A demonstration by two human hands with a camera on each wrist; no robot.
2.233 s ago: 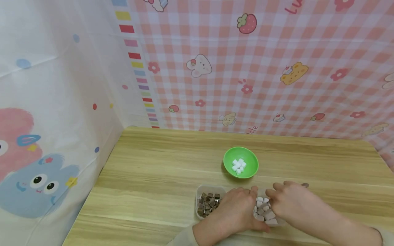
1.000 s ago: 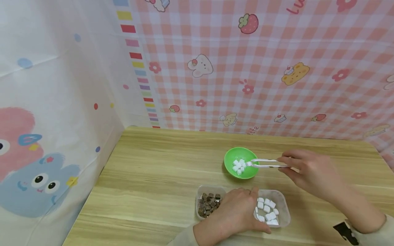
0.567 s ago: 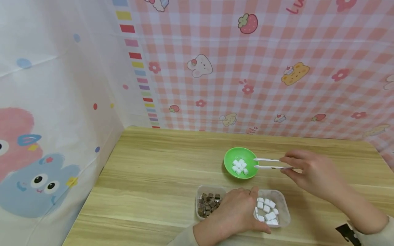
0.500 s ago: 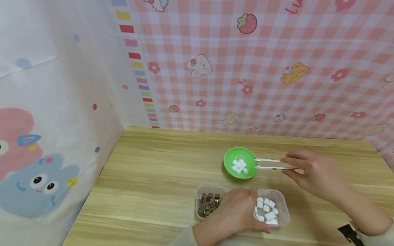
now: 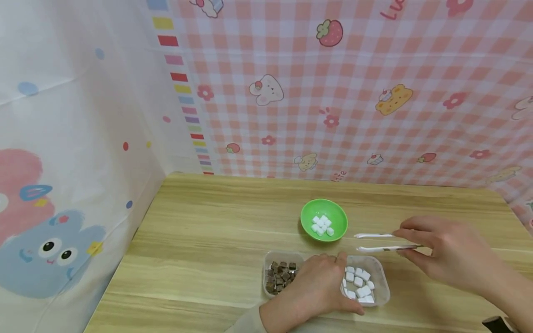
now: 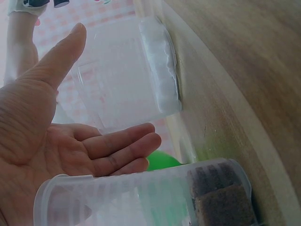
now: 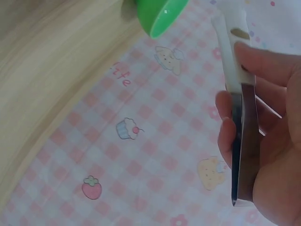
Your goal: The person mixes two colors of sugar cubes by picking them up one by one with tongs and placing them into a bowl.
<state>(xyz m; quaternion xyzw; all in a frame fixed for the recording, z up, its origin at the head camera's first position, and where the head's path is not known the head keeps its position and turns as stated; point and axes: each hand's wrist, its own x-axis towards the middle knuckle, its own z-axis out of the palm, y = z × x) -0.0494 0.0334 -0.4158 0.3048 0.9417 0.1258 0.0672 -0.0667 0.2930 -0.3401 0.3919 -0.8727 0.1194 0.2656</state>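
Note:
My right hand (image 5: 451,254) grips tongs (image 5: 385,248) with white tips and metal arms, thumb on one side and fingers on the other. The tips stand apart with nothing between them, right of the green bowl (image 5: 309,213). Several small white cubes (image 5: 320,225) lie in the bowl. My left hand (image 5: 316,286) sits between two clear plastic tubs, and in the left wrist view its fingers lie fairly straight along the tub of white cubes (image 6: 124,70), thumb extended. This right-hand tub (image 5: 383,289) is partly covered by the hand in the head view.
The left tub (image 5: 265,282) holds several brown cubes (image 5: 281,276); the left forearm hides part of it. All stand on a wood-grain table (image 5: 200,245). A pink checked cloth (image 5: 291,115) hangs behind and a white printed cloth (image 5: 83,125) at the left.
The right hand took the tongs from the right tub to the bowl, and a white cube was let go there. The tongs then drew back right and nearer. The left hand stayed put.

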